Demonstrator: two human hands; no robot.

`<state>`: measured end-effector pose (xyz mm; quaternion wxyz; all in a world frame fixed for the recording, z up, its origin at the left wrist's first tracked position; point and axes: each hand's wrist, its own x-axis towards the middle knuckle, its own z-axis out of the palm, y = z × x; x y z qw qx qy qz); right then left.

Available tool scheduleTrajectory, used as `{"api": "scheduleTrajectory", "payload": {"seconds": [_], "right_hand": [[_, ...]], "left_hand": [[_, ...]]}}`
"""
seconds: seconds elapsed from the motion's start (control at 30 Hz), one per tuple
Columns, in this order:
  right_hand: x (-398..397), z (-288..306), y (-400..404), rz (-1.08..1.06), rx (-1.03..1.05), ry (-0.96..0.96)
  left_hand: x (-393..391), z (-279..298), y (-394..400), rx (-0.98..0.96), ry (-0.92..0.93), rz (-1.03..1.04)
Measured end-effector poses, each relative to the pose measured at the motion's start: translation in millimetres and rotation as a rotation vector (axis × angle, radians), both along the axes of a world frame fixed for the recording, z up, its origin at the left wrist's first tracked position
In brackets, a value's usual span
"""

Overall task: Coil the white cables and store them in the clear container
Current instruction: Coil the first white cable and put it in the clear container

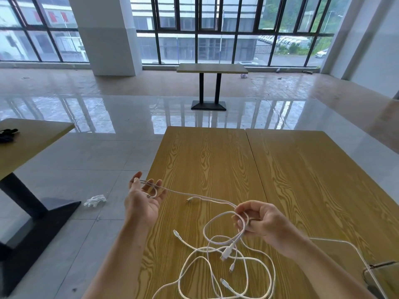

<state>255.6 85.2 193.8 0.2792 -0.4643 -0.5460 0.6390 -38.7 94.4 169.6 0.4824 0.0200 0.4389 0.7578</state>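
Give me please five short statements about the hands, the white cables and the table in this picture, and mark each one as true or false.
1. The right hand pinches strands of the white cables. True.
2. The left hand rests flat on the wooden table. False: it is raised, palm up, with a cable end looped across its fingers.
3. All the cables are already neatly coiled. False: they lie in a loose tangle on the table.
4. A cable runs from the left hand to the right hand. True.
5. The clear container stands at the left edge of the table. False: it is at the lower right, by the right forearm.
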Motion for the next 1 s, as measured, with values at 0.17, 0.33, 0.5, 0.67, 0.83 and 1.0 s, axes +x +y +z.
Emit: {"api": "scheduleTrajectory", "payload": {"seconds": [0.17, 0.33, 0.5, 0.67, 0.83, 1.0], "right_hand": [[-1.0, -5.0, 3.3, -0.050, 0.119, -0.164], [-4.6, -2.7, 0.8, -0.088, 0.124, -0.222], [-8.2, 11.2, -4.0, -0.047, -0.029, 0.005], [-11.9, 28.6, -4.6, -0.014, -0.221, 0.470], [-20.5, 42.9, -0.7, -0.046, -0.190, 0.657], [-32.9, 57.6, 5.9, -0.149, -0.162, 0.690]], "left_hand": [[-2.0, -7.7, -1.4, -0.058, 0.014, -0.006], [1.0, -12.7, -3.1, -0.128, 0.118, -0.005], [5.5, -22.0, -3.7, -0.185, 0.227, -0.087], [20.1, -29.4, -10.0, -0.228, 0.331, -0.270], [36.9, -27.8, -19.9, -0.248, 0.390, -0.465], [52.4, -26.5, -25.9, -0.283, 0.458, -0.691]]}}
